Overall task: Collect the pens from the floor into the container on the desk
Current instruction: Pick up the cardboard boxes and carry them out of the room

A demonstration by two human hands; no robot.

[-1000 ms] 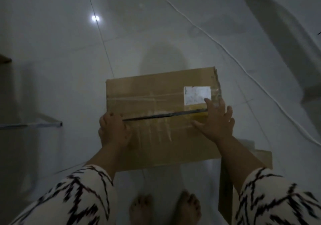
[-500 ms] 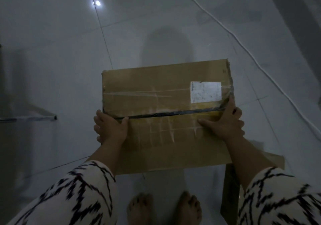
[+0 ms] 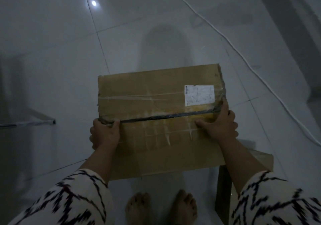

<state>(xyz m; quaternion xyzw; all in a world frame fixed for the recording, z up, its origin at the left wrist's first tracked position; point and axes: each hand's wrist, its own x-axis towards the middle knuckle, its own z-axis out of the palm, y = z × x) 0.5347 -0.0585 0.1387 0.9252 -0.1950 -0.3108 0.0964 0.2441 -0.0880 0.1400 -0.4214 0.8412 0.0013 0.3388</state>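
I hold a brown cardboard box in front of me, above the white tiled floor. It is taped shut, with a dark seam across its top and a white label near its right end. My left hand grips the box's left side at the seam. My right hand grips the right side, thumb lying on top. No pens and no desk are in view.
A white cable runs diagonally across the floor at the right. A second piece of cardboard stands by my right leg. A thin metal bar lies at the left. My bare feet stand below the box.
Both hands have slid outward from the box's top to its two side edges. The view has shifted slightly.
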